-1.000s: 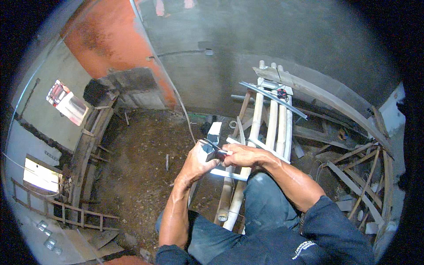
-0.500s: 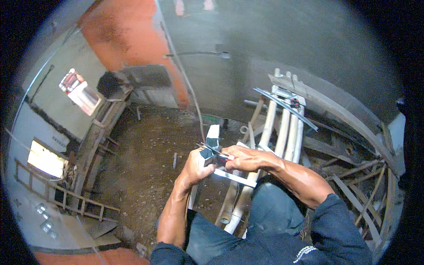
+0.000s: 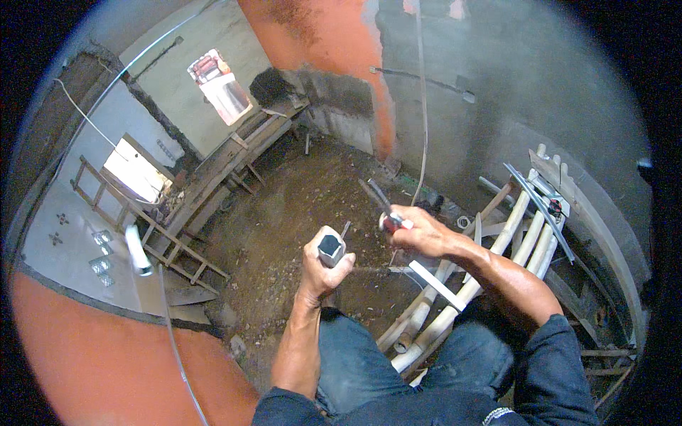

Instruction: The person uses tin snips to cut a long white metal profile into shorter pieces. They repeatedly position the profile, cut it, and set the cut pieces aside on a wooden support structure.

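My left hand is closed round a hollow metal profile, its dark open end facing up at me. To the right, my right hand grips a pair of tin snips by red handles, with the two blades spread apart and pointing up and left. The snips are clear of the profile. Far to the left, a short white profile piece shows against the wall, apart from both hands and seemingly in the air.
Bamboo poles run along my right side, with a white strip near their close end. A metal length lies across their far end. A wooden ladder and a plank bench stand left, on an earthen floor.
The snips have left the profile and moved right, away from my left hand. A short profile piece that was beside the hands is now far left. My view has turned left.
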Demonstrator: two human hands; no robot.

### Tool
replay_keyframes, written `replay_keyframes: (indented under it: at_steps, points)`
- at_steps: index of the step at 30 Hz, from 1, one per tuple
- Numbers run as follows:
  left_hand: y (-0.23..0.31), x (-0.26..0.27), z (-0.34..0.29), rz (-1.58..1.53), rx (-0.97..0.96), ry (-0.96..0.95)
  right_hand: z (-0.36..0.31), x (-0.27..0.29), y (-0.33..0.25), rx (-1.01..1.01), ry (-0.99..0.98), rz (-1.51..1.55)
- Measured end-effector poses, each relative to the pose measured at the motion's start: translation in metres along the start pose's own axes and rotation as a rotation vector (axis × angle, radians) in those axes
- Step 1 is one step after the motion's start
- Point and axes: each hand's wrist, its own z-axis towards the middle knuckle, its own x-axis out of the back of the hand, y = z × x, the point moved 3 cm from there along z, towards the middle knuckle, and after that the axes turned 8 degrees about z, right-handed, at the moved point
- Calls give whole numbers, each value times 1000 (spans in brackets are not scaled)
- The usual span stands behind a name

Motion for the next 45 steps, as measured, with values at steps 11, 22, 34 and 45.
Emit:
replay_keyframes:
  at_steps: [11, 22, 34, 45]
  points:
    - [20, -22, 13, -54, 114, -5, -49, 2, 21, -174, 162, 183]
    - [83, -71, 42, -134, -128, -116, -72, 15, 19, 78, 234, 506]
    - [111, -78, 64, -304, 68, 148, -48, 1, 7, 320, 523, 238]
    - [111, -96, 76, 4, -43, 292, -50, -15, 14, 254, 557, 288]
